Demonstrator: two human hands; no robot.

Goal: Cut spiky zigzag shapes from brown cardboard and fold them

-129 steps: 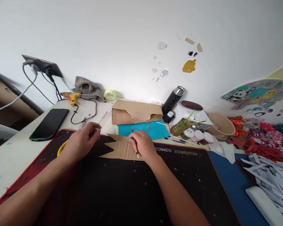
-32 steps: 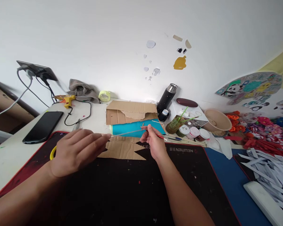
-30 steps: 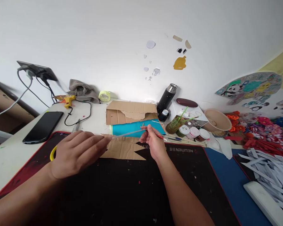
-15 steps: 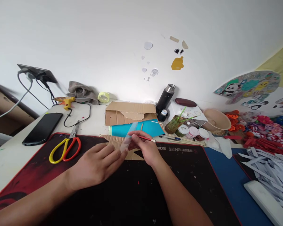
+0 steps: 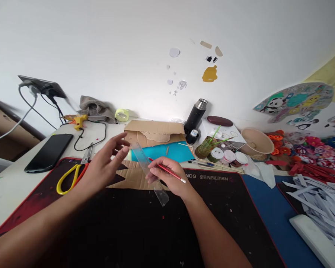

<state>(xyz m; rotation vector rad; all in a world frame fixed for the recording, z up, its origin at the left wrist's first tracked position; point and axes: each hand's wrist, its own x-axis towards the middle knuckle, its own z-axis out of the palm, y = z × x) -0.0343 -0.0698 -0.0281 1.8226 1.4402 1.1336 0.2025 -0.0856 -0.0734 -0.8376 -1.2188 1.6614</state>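
Observation:
My right hand grips a clear plastic ruler, which slants from upper left to lower right. A red pencil also lies across that hand, held along with the ruler. My left hand is raised to the left of the ruler, its fingers parted and nothing in them. Below both hands a strip of brown cardboard rests on the black mat, partly covered by the right hand. Scissors with one yellow and one red handle lie left of my left hand, partly hidden by it.
Behind the hands are a folded cardboard piece and a blue sheet. A black thermos and paint jars stand at the back right. A phone and yellow glue gun lie left; white paper strips are heaped right.
My left hand has let go of the ruler and moved up and left. The ruler has swung to slant the other way in my right hand, and its lower end now shows.

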